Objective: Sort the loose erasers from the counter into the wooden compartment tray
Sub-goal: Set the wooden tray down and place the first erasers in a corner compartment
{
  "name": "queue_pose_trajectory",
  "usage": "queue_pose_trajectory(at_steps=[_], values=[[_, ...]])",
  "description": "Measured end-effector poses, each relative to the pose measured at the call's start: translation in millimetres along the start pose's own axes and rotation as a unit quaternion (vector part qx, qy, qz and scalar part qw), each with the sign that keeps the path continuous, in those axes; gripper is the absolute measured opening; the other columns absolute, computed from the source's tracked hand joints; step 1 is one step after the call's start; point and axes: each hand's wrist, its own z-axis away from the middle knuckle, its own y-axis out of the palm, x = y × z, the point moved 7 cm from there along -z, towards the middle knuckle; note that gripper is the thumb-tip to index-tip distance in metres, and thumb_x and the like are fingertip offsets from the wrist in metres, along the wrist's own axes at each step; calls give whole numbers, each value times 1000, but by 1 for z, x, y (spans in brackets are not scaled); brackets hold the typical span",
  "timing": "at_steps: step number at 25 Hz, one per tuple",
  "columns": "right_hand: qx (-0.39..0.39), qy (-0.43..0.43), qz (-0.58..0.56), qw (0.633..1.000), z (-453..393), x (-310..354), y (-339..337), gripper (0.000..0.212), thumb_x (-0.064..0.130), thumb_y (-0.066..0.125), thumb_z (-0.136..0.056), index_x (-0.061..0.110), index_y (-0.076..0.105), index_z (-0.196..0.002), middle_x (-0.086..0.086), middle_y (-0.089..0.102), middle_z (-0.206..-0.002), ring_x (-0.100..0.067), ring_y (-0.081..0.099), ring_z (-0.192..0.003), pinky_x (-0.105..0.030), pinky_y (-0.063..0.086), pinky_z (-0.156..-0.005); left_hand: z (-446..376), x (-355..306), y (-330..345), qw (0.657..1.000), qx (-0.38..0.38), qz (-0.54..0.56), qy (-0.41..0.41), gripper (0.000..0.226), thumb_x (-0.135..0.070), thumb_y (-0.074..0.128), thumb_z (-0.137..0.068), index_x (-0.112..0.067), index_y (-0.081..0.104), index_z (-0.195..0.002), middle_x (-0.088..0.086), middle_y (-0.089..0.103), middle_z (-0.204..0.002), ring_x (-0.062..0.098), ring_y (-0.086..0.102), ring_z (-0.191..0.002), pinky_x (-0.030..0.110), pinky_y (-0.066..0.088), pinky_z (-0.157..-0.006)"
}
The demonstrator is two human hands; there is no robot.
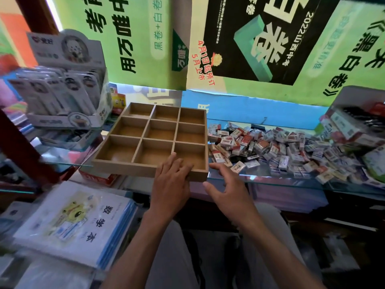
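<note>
On tray rim, left fingers flat.

back wall: green posters | glass counter | left: display boxes, workbook stack

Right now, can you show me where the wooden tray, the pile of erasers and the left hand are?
wooden tray [116, 163]: head view, near front wall.
pile of erasers [277, 147]: head view, middle of the heap.
left hand [171, 180]: head view, back of the hand, fingers on the tray's front edge.
</note>
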Motion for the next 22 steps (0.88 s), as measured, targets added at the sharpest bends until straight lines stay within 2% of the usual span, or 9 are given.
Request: queue_pose_trajectory(at_steps=[2,4,7,11,15,19,22], values=[[1,-25,17,1000,-6,-5,0,49,37,66,-89,39,46,-133,12,48,-135,-7,45,-123,-32,45,-100,-1,-1,1,1000,0,4,2,34,-18,69,-84,-21,65,-118,6,64,-124,31,46,-133,47,38,-105],[22,-54,24,998,-9,-9,7,52,30,66,-90,36,47,-138,15,46,-139,-4,42,-127,-32,40,-107,-4,-1,0,1000,-10,6,6,30,-18,72,-81,-19,68,-111,5,67,-119,33,49,-131,49,42,-101],[43,-61,56,996,-14,-17,18,59,24,63,-90,36,42,-144,11,41,-147,-9,37,-135,-33,35,-112,-6,-2,1,1000,-2,6,3,28,-15,77,-76,-19,70,-103,4,70,-114,35,51,-129,52,45,-97],[40,-101,114,988,-26,-20,18,53,25,60,-93,35,43,-142,7,45,-141,-13,42,-127,-34,39,-106,-7,-3,10,1000,18,-4,-3,28,-18,74,-80,-23,65,-106,1,66,-122,34,44,-135,52,42,-98],[23,-114,118,986,-30,-22,15,42,33,61,-91,37,45,-130,9,49,-130,-13,47,-117,-36,46,-95,-5,-8,11,999,24,7,-22,23,-24,61,-87,-25,64,-110,0,63,-128,32,38,-139,51,35,-105],[35,-131,86,987,-27,-30,12,44,31,61,-90,38,44,-130,9,48,-130,-14,47,-118,-37,48,-94,0,-12,10,999,31,9,-33,30,-35,44,-90,-27,64,-110,-3,63,-129,28,36,-140,45,28,-108],[50,-149,75,985,-23,-35,9,49,32,60,-91,40,39,-134,9,48,-133,-14,46,-121,-38,47,-96,0,-18,9,999,28,3,-44,35,-38,42,-89,-25,67,-110,-2,64,-128,29,38,-138,36,22,-106]])
